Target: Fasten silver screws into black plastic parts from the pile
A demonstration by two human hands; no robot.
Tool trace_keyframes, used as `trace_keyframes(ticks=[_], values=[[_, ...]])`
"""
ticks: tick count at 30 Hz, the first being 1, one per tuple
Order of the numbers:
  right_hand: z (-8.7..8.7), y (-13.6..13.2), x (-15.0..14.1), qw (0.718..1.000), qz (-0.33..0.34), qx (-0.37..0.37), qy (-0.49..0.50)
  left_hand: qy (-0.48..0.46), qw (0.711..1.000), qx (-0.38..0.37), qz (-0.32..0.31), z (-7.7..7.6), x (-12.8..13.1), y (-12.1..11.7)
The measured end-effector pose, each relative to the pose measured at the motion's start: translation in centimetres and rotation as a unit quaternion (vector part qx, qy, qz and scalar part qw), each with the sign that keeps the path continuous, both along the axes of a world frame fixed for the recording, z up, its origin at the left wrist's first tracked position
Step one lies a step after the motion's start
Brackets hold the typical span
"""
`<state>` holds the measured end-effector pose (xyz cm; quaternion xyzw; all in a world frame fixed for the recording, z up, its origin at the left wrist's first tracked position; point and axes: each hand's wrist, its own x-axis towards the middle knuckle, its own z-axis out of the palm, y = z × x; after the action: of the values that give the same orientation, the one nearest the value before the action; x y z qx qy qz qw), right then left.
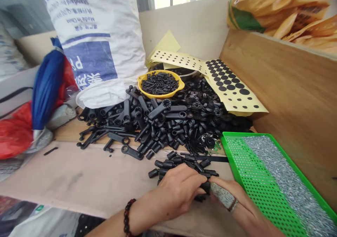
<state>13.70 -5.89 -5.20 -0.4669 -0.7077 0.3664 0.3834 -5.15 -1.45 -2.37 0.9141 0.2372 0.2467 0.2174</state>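
Black cylindrical part sits between the two hands in the head view, above the near edge of the worktop, right of its middle. Thumb and forefinger of the left hand are closed on it; a beaded bracelet circles that wrist. The right hand has one finger bound in a greyish wrap, its tip against the part's right end; I cannot tell whether its other fingers grip anything.

Loose black cylinders lie under and just beyond the left hand. Farther toward the back edge, black lever arms are heaped in front of a yellow bowl filled with black screw-like pieces. By the right edge, a green tray carries small silvery pieces along its right side, near a wooden board. A white sack stands at the back left.
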Motion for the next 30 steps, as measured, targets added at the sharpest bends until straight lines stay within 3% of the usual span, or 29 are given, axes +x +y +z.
trace_keyframes(ticks=[3, 6, 13, 16, 23, 28, 30], values=[[-0.2, -0.7, -0.1, 1.000, -0.016, -0.009, -0.008, 0.008, 1.000, 0.015, -0.006, -0.2, -0.1, -0.3], [-0.1, -1.2, -0.3, 0.999, 0.009, 0.003, -0.035, -0.025, 1.000, 0.002, -0.002, -0.7, 0.0, -0.7], [-0.2, -1.5, -0.3, 0.976, 0.028, 0.159, -0.142, -0.019, 0.985, -0.169, 0.026, -0.6, 0.0, -1.3], [-0.3, -1.7, -0.5, 0.970, 0.032, 0.185, -0.158, -0.014, 0.974, -0.225, 0.029, -0.5, -0.1, -1.5], [-0.9, -2.4, -0.9, 0.976, 0.022, 0.136, -0.168, -0.054, 0.993, -0.091, 0.047, -2.3, 0.2, -2.9], [-1.0, -1.7, -0.7, 0.979, -0.013, 0.090, -0.181, 0.013, 0.997, -0.043, 0.070, -1.7, 0.6, -2.1], [-0.7, -1.1, -0.3, 0.973, -0.033, 0.108, -0.200, 0.049, 0.994, -0.023, 0.090, -1.4, 0.9, -1.5]])
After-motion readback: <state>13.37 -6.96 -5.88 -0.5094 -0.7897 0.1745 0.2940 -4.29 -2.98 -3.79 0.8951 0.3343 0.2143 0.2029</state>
